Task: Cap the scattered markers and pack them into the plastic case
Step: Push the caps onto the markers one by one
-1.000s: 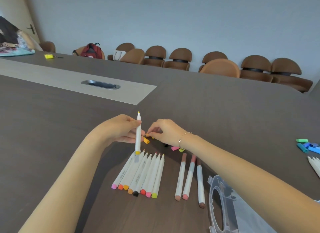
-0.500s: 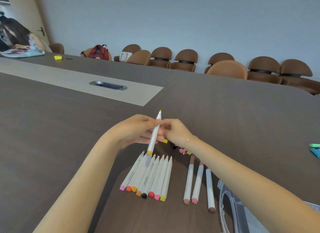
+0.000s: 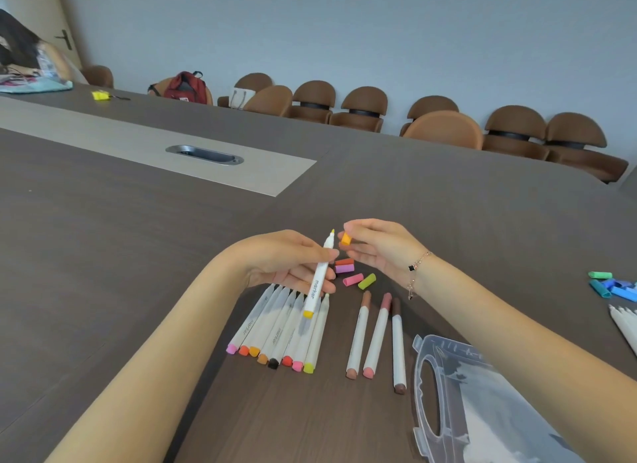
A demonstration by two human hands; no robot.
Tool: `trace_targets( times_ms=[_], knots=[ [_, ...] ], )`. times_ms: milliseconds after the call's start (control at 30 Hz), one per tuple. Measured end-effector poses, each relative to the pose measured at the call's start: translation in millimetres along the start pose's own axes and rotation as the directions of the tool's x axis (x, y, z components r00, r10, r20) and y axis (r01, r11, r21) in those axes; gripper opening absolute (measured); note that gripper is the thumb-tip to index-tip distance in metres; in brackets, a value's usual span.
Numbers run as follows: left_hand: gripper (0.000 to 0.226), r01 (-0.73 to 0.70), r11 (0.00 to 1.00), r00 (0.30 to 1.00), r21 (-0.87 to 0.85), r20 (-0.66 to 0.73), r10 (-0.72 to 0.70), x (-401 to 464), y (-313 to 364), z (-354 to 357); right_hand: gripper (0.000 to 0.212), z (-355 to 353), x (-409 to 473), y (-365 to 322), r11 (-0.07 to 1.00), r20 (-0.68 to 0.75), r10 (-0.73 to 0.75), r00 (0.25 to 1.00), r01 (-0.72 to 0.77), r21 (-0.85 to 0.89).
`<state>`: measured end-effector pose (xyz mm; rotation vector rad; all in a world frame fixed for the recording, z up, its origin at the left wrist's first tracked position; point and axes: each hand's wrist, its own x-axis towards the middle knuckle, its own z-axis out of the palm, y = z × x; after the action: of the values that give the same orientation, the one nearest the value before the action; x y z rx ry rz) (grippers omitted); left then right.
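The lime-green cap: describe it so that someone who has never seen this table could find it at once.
On the dark table, look just below the right hand, where loose caps lie above three brown-capped markers. The lime-green cap is the rightmost of that cluster, beside a pink cap; it alone there is green.

Bare desk (image 3: 448, 221) is lying open beyond both hands. Nearer, a row of uncapped markers (image 3: 275, 328), loose caps (image 3: 353, 273), three capped markers (image 3: 377, 335) and the plastic case (image 3: 458, 404) are crowding the space between the forearms.
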<state>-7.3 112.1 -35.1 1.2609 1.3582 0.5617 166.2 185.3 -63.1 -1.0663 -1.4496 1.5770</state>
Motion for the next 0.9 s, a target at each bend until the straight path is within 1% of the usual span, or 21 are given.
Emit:
trace_targets(
  times_ms=[67,133,167,233,300,367,500,733,900],
  knots=[
    [0.025,-0.001,1.0,1.0,-0.001,-0.002,0.001,-0.5,-0.7,-2.0,0.019,1.2,0.9,3.5,0.966,-0.009,-0.062,0.998,0.057,-0.25],
    [0.026,-0.024,0.999,0.999,-0.036,-0.041,0.022,-2.0,-1.4,-8.2,0.016,2.5,3.7,9.1,0.854,0.038,-0.14,0.989,0.14,-0.501],
    [0.027,-0.038,0.998,0.997,-0.056,-0.071,0.034,-3.3,-1.8,-12.6,0.015,4.3,5.2,11.8,0.791,0.088,-0.156,0.984,0.178,-0.586],
    [0.027,-0.062,0.994,0.99,-0.092,-0.133,0.049,-6.3,-3.4,-21.7,0.015,10.4,7.2,17.1,0.699,0.17,-0.136,0.976,0.216,-0.682],
    [0.025,-0.077,0.989,0.982,-0.128,-0.179,0.053,-8.2,-4.5,-28.2,0.018,17.6,11.3,22.7,0.63,0.219,-0.121,0.968,0.246,-0.737],
    [0.024,-0.076,0.986,0.979,-0.146,-0.201,0.045,-8.4,-4.8,-31.0,0.021,24.1,16.6,27.9,0.548,0.236,-0.145,0.961,0.276,-0.789],
    [0.023,-0.063,0.986,0.977,-0.155,-0.21,0.03,-6.4,-5.4,-31.9,0.025,29.4,24.6,33.9,0.474,0.249,-0.142,0.958,0.286,-0.833],
    [0.022,-0.06,0.986,0.973,-0.153,-0.228,0.024,-7.1,-8.4,-36.6,0.022,26.1,28.3,22.7,0.45,0.242,-0.194,0.951,0.306,-0.839],
    [0.021,-0.047,0.991,0.976,-0.124,-0.217,0.019,-6.5,-8.5,-35.2,0.021,6.6,18.7,-2.1,0.443,0.248,-0.121,0.961,0.276,-0.853]
  ],
)
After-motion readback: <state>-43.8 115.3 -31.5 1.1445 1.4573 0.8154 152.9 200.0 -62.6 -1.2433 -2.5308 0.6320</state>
